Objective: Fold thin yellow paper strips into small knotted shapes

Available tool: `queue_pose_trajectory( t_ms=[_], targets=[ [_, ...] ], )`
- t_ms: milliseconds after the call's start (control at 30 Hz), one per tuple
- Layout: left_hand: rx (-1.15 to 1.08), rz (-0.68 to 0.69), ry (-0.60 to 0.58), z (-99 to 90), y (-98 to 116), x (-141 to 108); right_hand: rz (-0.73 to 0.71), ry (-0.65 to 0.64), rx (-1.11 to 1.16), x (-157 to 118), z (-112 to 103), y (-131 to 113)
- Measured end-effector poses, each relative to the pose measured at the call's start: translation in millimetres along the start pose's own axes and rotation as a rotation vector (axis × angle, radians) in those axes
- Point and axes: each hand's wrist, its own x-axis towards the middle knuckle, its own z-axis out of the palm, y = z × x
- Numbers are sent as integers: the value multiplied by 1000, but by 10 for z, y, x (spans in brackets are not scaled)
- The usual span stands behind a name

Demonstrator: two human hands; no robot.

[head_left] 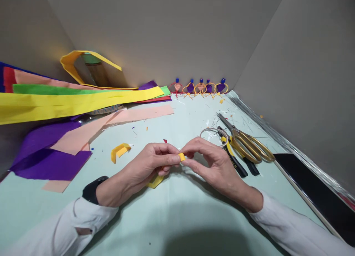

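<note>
A small orange-yellow strip (182, 157) of paper or fabric is held up at the middle of the table. My left hand (151, 161) pinches it between thumb and fingers. My right hand (212, 160) is closed at the strip's right end, thumb and forefinger against it. Beneath my left wrist and fingers lies another yellow piece (155, 181), partly covered. To the left of that hand rests a bent orange-yellow strip (121, 150). Just beyond my right hand are a wire ring or roll (205, 131), black-and-yellow pliers (234, 160) and gold-handled scissors (244, 143).
Coloured strips, including a long yellow one (83, 105), and purple sheets (52, 156) cover the left side. Several small wire figures (201, 86) lean on the back wall. Wire scraps, a bundle of silvery wires (257, 121) and a black flat device (313, 189) lie on the right.
</note>
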Motion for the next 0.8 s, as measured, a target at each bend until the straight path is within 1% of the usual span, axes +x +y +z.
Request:
queue_pose_trajectory(
  t_ms=[100, 200, 300, 367, 533, 633, 800],
  targets=[
    [47, -14, 7, -11, 24, -6, -37, -3, -35, -5, 0, 13],
    [123, -18, 31, -5, 65, -16, -137, -8, -112, -10, 2, 51],
    [257, -1, 95, 8, 96, -22, -251, -32, -229, -20, 6, 90],
    [341, 11, 137, 21, 98, -22, -293, -53, -350, -28, 9, 102],
    [433, 21, 200, 71, 58, -27, -333, -89, -645, -49, 10, 82],
    [452, 41, 219, 98, 46, -35, -341, -106, -738, -53, 6, 64],
    [501, 97, 214, 119, 39, -43, -361, -120, -851, -49, 21, 39]
  ],
)
